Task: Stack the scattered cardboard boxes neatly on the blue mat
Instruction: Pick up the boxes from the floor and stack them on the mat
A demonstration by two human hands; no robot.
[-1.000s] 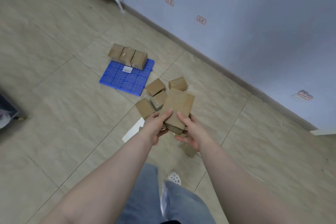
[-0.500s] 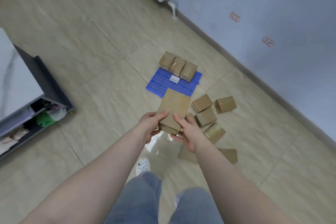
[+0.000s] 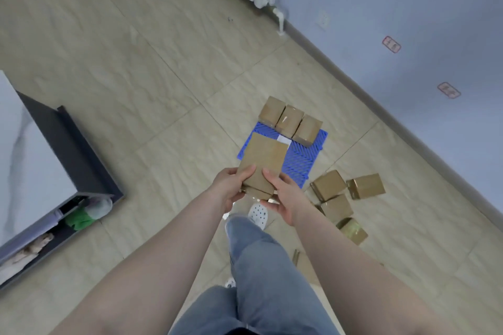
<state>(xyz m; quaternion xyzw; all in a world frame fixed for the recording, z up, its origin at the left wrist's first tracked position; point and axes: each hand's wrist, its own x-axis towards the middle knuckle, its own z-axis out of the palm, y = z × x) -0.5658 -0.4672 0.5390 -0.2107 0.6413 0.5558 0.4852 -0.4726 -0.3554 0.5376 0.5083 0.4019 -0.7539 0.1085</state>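
Both arms stretched forward, left hand (image 3: 227, 188) and right hand (image 3: 284, 198) clasped on the near end of a cardboard box (image 3: 262, 162), thumbs on top.

Matt brown cardboard box (image 3: 262, 163); ridged blue plastic mat (image 3: 298, 160) (lattice surface), smooth glossy floor tiles (image 3: 136, 76)

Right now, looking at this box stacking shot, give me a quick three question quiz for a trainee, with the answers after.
1. How many boxes stand in the row on the blue mat?
2. True or false: only the right hand grips the held box.
3. Where do the loose boxes lie: A, left of the mat; B, on the floor to the right of the mat's near end; C, on the cabinet?

Key: 1. Three, along the mat's far edge. 2. False; the left hand grips it too. 3. B.
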